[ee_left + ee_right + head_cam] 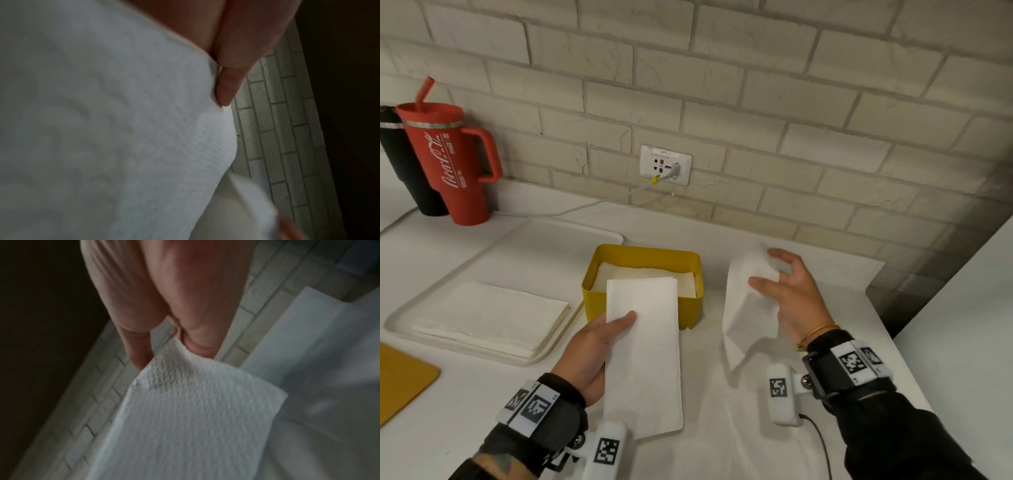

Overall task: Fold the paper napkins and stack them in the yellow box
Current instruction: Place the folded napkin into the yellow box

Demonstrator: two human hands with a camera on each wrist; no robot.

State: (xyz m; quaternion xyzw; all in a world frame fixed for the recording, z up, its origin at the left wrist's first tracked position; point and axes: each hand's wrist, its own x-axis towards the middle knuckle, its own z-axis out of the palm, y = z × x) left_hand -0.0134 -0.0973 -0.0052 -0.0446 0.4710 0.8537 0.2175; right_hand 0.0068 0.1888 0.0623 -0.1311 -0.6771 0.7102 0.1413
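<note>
My left hand (599, 346) pinches a long folded white napkin (643, 353) by its left edge, thumb on top; its far end reaches over the front wall of the yellow box (599, 301). The box holds folded napkins (647, 274). My right hand (787, 291) holds a second white napkin (746, 308) upright to the right of the box, pinched between thumb and fingers, its lower corner hanging above the table. In the left wrist view the napkin (102, 129) fills the picture beside a fingertip (226, 91). The right wrist view shows fingers (197, 344) pinching the napkin's (185, 418) corner.
A white tray (482, 356) at the left carries a stack of unfolded napkins (493, 315). A red tumbler (452, 157) and a black one (404, 164) stand at the back left. A cable (592, 204) runs from the wall socket (666, 164). A yellow board (400, 380) lies at the left edge.
</note>
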